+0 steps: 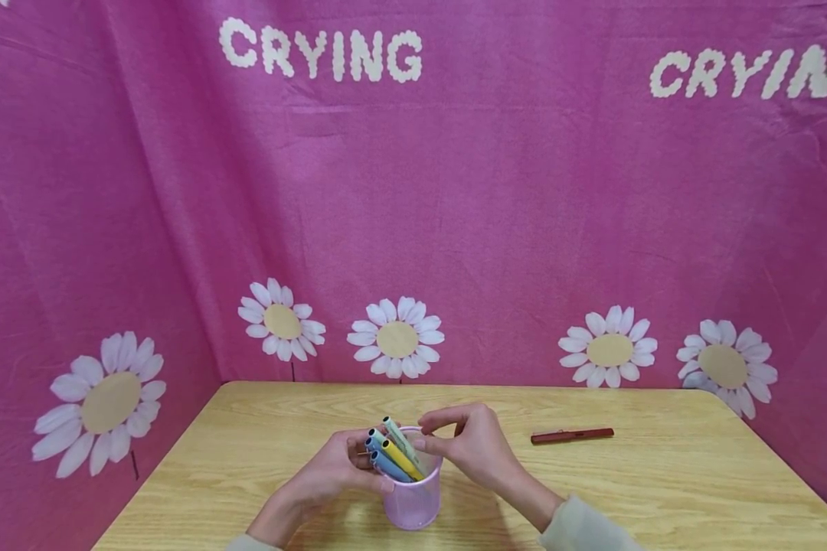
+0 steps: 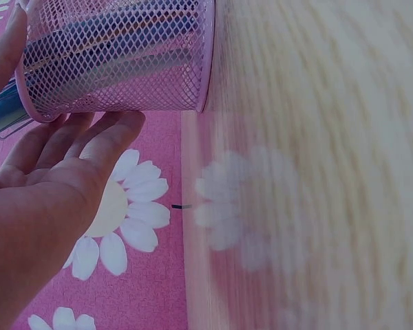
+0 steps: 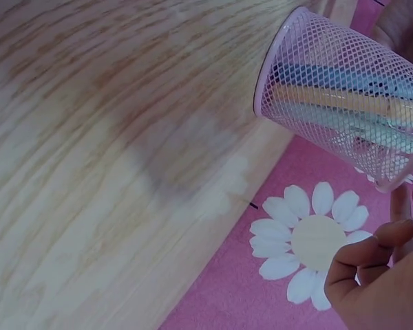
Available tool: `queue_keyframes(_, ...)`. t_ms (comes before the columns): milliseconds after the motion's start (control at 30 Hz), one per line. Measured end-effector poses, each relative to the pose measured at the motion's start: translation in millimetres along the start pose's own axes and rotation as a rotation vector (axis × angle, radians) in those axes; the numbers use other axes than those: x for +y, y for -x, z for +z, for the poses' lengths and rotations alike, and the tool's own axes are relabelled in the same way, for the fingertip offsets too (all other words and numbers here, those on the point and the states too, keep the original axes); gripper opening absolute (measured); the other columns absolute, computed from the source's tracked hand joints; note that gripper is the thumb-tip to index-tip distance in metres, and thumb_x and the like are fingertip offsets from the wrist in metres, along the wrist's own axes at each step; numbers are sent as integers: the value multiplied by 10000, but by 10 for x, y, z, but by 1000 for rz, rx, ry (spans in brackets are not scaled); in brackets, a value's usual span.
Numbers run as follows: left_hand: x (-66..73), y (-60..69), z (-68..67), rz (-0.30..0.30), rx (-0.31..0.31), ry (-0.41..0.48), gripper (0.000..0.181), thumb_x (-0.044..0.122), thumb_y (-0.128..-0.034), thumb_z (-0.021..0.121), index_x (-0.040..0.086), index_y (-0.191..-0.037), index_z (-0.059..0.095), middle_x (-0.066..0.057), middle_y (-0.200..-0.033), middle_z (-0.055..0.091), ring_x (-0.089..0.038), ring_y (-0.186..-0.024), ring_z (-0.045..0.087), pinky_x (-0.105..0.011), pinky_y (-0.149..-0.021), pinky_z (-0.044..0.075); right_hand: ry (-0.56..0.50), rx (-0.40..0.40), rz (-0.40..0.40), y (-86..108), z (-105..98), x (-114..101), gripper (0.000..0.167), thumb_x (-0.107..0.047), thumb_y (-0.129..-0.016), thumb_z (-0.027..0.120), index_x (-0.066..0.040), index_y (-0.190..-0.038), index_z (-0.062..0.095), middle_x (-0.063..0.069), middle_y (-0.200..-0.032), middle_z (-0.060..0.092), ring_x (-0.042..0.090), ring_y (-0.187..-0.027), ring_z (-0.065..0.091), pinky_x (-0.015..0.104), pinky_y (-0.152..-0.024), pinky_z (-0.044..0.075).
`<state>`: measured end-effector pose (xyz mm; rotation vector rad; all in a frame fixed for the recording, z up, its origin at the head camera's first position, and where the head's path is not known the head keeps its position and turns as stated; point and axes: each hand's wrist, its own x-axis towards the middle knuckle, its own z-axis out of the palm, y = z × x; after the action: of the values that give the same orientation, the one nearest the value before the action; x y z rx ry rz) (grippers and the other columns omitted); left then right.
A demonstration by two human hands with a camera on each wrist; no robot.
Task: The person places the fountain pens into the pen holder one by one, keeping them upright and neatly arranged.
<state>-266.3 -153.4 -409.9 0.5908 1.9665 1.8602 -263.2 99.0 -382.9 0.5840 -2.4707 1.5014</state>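
A pink mesh pen cup (image 1: 412, 505) stands upright on the table. Several capped pens lean leftward in it, among them a yellow pen (image 1: 401, 459), a blue pen (image 1: 390, 467) and a pale green pen (image 1: 400, 436). My left hand (image 1: 341, 463) grips the cup near its rim, thumb in front and fingers around the far side; the left wrist view shows those fingers (image 2: 117, 130) against the mesh. At the rim's right side is my right hand (image 1: 478, 448), thumb and index finger spread apart with nothing visible between them. Its other fingers are bent in the right wrist view.
To the right on the wooden table (image 1: 661, 490) lies a dark red pen (image 1: 572, 435). A pink cloth (image 1: 510, 229) with printed daisies and lettering hangs behind the table and along its sides.
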Motion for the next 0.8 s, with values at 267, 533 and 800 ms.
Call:
queue_keyframes(267,0,2,9,33,-1,-21,615,36,-853,875,-56,-1404,617,-115,-1147,735,-234,-1024,682,-333,-932,555,28,42,45,60,-191,10,186,-166,-769,942,-165,-932,853,-52,-912,782,89,-551,456,236,-480,364)
queue_keyframes(533,-4,1,2,34,-3,-16,661,24,-846,876,-51,-1440,595,-116,-1147,737,-229,-1020,682,-323,-937,552,90,32,59,162,-479,129,173,-178,-804,925,-164,-956,844,-64,-885,773,108,-572,461,253,-510,387)
queue_keyframes(800,10,1,8,4,0,-5,730,2,-856,856,-12,-1514,540,-120,-1182,736,-228,-1009,678,-331,-958,548,147,33,108,244,-757,302,216,-205,-811,925,-156,-1006,846,-57,-894,768,115,-574,456,263,-510,393)
